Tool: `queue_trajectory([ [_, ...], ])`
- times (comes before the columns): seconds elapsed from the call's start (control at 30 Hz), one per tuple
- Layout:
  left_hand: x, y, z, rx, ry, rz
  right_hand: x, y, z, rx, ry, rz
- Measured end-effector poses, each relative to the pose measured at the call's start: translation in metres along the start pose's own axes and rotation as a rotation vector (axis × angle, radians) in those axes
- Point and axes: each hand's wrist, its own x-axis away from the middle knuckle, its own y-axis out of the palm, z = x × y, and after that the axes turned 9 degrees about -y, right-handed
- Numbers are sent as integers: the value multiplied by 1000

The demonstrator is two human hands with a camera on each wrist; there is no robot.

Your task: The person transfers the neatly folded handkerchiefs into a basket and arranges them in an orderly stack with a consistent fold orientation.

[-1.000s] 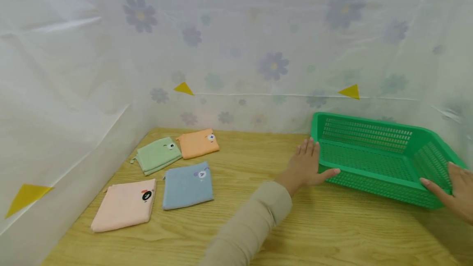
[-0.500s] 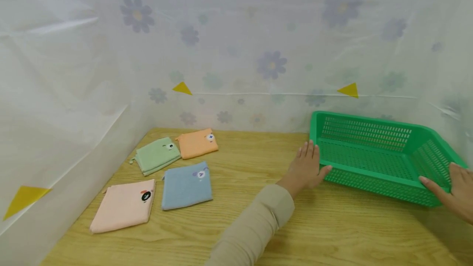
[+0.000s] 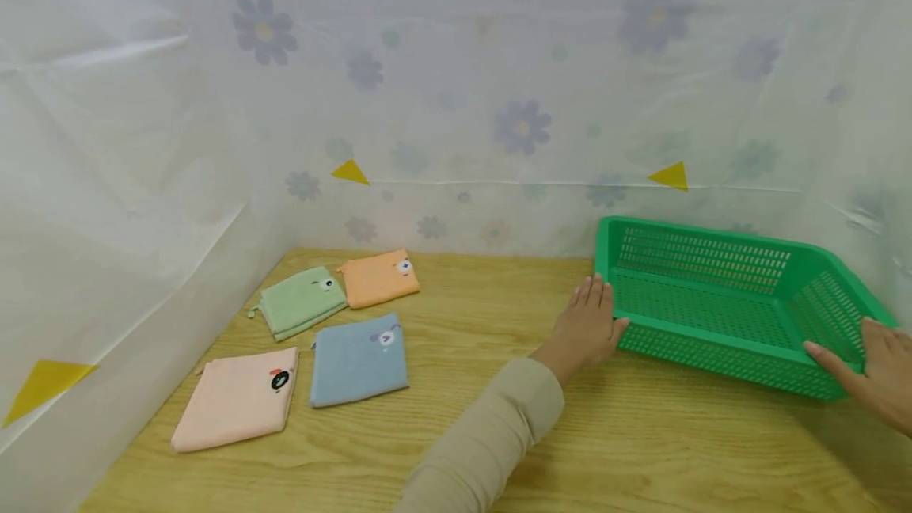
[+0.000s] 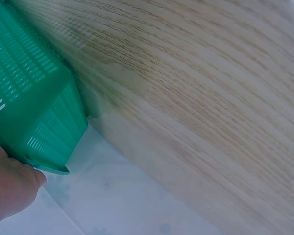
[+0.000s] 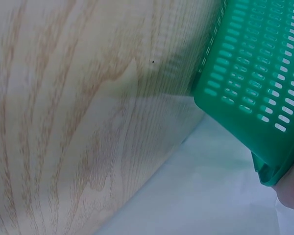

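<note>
A green plastic basket (image 3: 712, 331) with slotted walls stands at the right of the table, near the back wall. My left hand (image 3: 583, 324) lies along its left end, fingers straight and together, the thumb near the front wall. At the right front corner, my right hand (image 3: 879, 370) rests against the rim, with the thumb stretched out over the front edge. The left wrist view has part of the left hand (image 4: 14, 183) at the basket's flared rim (image 4: 49, 167). In the right wrist view, a sliver of the right hand (image 5: 291, 188) meets the rim.
Several folded towels lie at the left on the wood-grain table (image 3: 456, 434): green (image 3: 302, 303), orange (image 3: 378, 279), blue (image 3: 359, 362) and pink (image 3: 235, 402). Flower-printed white sheeting (image 3: 456, 101) encloses the back and sides. Yellow triangles (image 3: 351, 172) mark the sheeting.
My left thumb has drawn in from the basket's front rim toward the hand. The basket, the right hand and the towels look nearly the same, apart from a slight camera shift.
</note>
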Motion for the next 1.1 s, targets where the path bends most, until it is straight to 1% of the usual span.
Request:
queue_trajectory([
  [0.17,2,0,0,0,2,6,1,1,0,-4,9,7],
  [0.47,4,1,-3,22,13,23,3,-6,-7,9,-12,8],
  [0.67,9,-2,-6,15,23,14,3,-4,-7,33,6,3],
  [0.83,9,-2,-6,5,23,14,4,-4,-7,39,12,-4],
  [1.1,10,-1,-8,6,23,16,5,-9,-14,58,11,-5],
])
